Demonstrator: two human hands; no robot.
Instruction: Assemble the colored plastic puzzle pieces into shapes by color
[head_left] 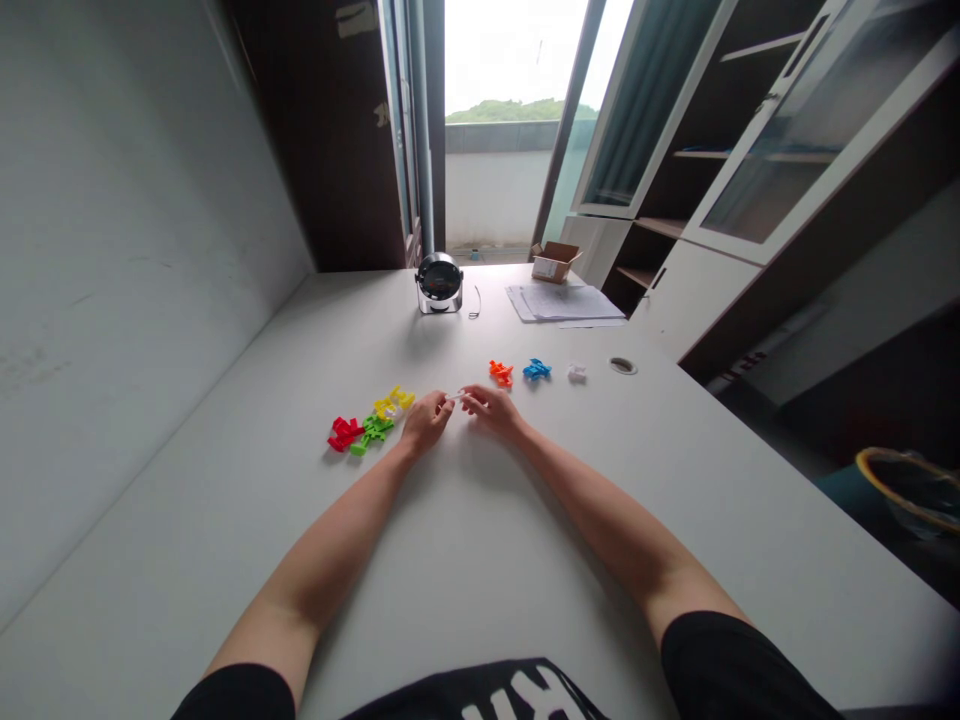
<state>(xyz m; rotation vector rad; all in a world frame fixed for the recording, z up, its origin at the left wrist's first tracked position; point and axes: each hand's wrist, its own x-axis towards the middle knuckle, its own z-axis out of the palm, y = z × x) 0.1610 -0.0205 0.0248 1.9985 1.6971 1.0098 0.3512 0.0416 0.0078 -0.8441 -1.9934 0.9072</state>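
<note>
My left hand [427,420] and my right hand [491,410] meet near the middle of the white table [225,480], fingertips pinching opposite ends of a small white plastic piece [454,397]. Beside my left hand lie small plastic pieces in yellow [394,402], green [373,432] and red [345,433], in loose clusters. Beyond my right hand, a row holds an orange piece [501,373], a blue piece [537,369] and a white piece [576,372], all apart from my fingers.
At the table's far end stand a round metal desk fan [439,282], a stack of papers [562,302] and an open cardboard box [556,262]. A round cable grommet [622,366] sits in the tabletop. A wall runs along the left; shelves and a wastebasket [907,490] are right.
</note>
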